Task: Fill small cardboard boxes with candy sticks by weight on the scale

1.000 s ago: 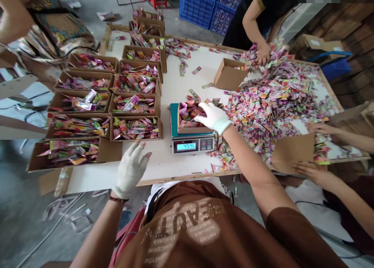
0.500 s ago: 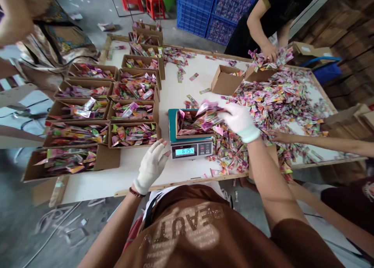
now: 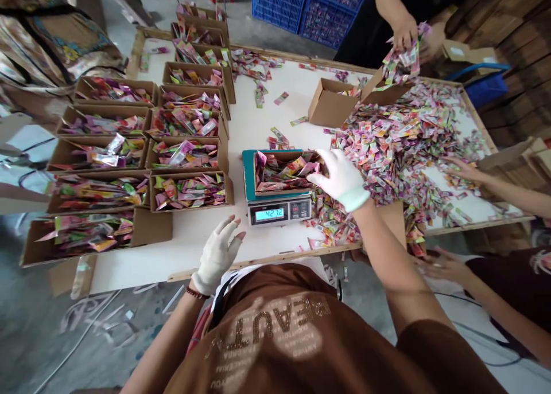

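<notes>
A cardboard box (image 3: 262,186) of colourful sachets sits on a digital scale (image 3: 278,212) near the table's front edge. My right hand (image 3: 342,179), in a white glove, hovers at the box's right edge with fingers spread and nothing in them. My left hand (image 3: 217,253), also gloved, hangs open above the table's front edge, left of the scale. A big heap of loose sachets (image 3: 400,141) covers the table to the right.
Several filled cardboard boxes (image 3: 189,190) stand in rows on the left of the white table (image 3: 253,124). An empty box (image 3: 329,104) lies beyond the scale. Another person's hand (image 3: 404,35) drops sachets into a box at the far side; other hands (image 3: 462,167) reach in from the right. Blue crates (image 3: 297,7) stand behind.
My right hand carried a handful of sachets over the box on the scale, let them fall in, and is now open. The scale's reading changed. The far person lifted sachets.
</notes>
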{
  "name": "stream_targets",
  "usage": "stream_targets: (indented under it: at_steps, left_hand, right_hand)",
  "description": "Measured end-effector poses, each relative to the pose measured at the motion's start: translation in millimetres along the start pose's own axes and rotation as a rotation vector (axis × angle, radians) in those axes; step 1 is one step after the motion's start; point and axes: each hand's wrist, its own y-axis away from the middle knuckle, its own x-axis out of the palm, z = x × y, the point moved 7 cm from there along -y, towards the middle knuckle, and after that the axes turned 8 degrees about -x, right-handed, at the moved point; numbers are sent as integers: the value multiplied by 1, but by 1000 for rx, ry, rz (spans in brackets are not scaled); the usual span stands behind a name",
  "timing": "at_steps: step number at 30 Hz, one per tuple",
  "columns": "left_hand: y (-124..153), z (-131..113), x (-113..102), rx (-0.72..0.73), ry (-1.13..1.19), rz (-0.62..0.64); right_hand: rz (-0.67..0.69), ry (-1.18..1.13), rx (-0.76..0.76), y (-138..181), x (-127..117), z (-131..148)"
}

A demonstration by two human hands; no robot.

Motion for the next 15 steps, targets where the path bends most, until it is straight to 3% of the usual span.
stream_targets:
  at_steps: [4,8,11,15]
  left_hand:
    - [8,6,-2,-42,36,-9]
    - [19,16,0,-99,47,-41]
    - [23,18,4,-114,48,-28]
    - [22,17,8,-132,76,22]
  right_hand:
    - [215,174,-30,-35,43,33]
    - [306,140,-78,-43,58,30]
    - [202,16,-134,-40,38,21]
    - [-34,-240,-95,-16,-20,-2]
